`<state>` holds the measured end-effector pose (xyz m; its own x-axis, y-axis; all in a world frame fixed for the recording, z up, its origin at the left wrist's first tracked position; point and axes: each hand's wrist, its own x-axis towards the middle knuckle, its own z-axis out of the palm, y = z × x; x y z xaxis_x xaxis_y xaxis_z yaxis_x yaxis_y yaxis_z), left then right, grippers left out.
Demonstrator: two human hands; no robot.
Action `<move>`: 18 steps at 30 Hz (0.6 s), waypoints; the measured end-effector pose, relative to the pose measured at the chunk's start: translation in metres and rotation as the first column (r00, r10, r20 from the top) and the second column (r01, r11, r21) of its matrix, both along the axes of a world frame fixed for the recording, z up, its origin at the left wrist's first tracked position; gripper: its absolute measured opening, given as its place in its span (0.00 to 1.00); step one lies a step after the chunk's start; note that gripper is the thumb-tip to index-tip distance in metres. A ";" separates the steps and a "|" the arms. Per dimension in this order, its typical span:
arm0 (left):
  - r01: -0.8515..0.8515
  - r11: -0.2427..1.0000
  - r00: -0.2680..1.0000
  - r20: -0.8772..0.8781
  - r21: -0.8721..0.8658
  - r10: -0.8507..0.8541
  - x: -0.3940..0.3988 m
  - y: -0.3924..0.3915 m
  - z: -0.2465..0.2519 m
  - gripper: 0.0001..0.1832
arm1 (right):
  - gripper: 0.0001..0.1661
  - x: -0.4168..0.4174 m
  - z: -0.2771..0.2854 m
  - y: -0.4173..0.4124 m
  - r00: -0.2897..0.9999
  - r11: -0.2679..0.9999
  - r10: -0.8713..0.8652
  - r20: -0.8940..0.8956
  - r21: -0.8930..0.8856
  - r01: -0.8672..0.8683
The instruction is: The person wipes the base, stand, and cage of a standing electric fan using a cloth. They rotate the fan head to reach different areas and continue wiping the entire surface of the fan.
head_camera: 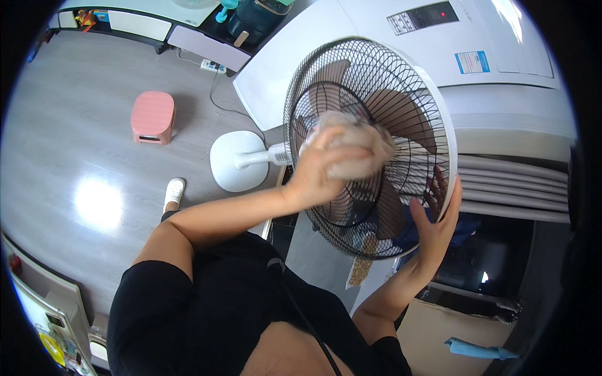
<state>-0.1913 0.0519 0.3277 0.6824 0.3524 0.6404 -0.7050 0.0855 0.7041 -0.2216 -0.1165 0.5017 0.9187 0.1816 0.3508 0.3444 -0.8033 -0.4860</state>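
Observation:
A standing fan with a round wire grille (324,56) and brown translucent blades (404,113) fills the middle of the view. My left hand (324,164) grips a crumpled, pale cloth (360,145) against the centre of the front grille; both are blurred. On the right, my right hand (435,221) holds the fan's white rim (449,136), with the thumb in front and some fingers showing through the wires. The fan's white post (256,159) leads down to its white base (230,174) on the floor.
A pink stool (153,115) stands on the grey floor at left. A white floor-standing appliance (367,23) with a control panel is behind the fan. A power strip (213,66) and cord lie by the low cabinet (141,26). A blue cloth (479,348) rests at lower right.

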 end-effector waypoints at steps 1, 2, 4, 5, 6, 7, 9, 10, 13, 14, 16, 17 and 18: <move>0.032 0.999 0.999 0.021 -0.018 -0.032 -0.011 -0.006 0.008 0.23 | 0.50 0.002 0.004 -0.006 1.000 0.999 -0.017 -0.019 -0.041 0.017; 0.042 0.999 0.999 0.003 0.013 -0.042 -0.024 -0.015 0.006 0.22 | 0.50 -0.001 0.003 -0.008 1.000 0.999 -0.016 -0.021 -0.032 0.015; 0.104 0.990 0.995 -0.009 0.090 -0.104 -0.039 -0.025 -0.001 0.19 | 0.50 0.000 0.004 -0.010 1.000 0.999 -0.007 -0.024 -0.035 0.007; 0.092 0.980 0.991 0.076 0.178 -0.107 -0.038 -0.026 -0.007 0.18 | 0.50 0.001 0.005 -0.008 1.000 0.999 -0.002 -0.023 -0.051 0.000; 0.069 0.962 0.981 0.159 0.264 -0.114 -0.039 -0.025 -0.015 0.17 | 0.50 0.001 0.005 -0.007 1.000 0.998 0.007 -0.024 -0.067 -0.009; 0.038 0.938 0.962 0.240 0.346 -0.128 -0.038 -0.025 -0.022 0.16 | 0.49 0.001 0.005 -0.006 1.000 0.997 0.010 -0.027 -0.070 -0.012; 0.012 0.892 0.936 0.308 0.452 -0.169 -0.030 -0.018 -0.036 0.13 | 0.49 0.001 0.007 -0.005 0.999 0.997 0.015 -0.029 -0.076 -0.017; 0.009 0.860 0.920 0.332 0.511 -0.206 -0.024 -0.012 -0.043 0.13 | 0.49 0.001 0.008 -0.005 1.000 0.995 0.016 -0.021 -0.097 -0.018; -0.004 0.787 0.889 0.363 0.617 -0.279 -0.016 -0.010 -0.064 0.12 | 0.48 0.005 0.008 -0.003 1.000 0.991 0.006 -0.012 -0.132 -0.007; 0.015 0.770 0.888 0.345 0.637 -0.303 -0.018 -0.012 -0.072 0.12 | 0.48 0.005 0.008 -0.002 1.000 0.992 -0.016 -0.019 -0.126 0.014; 0.067 0.737 0.886 0.299 0.673 -0.354 -0.021 -0.011 -0.092 0.13 | 0.48 0.005 0.008 0.000 0.999 0.996 -0.034 -0.034 -0.086 0.031; 0.149 0.690 0.906 0.181 0.708 -0.382 -0.026 -0.009 -0.110 0.13 | 0.48 0.004 0.008 0.001 0.999 0.998 -0.028 -0.046 -0.054 0.025; 0.232 0.642 0.914 0.063 0.731 -0.402 -0.030 -0.007 -0.130 0.14 | 0.48 0.004 0.009 0.001 0.998 1.000 -0.022 -0.053 -0.022 0.020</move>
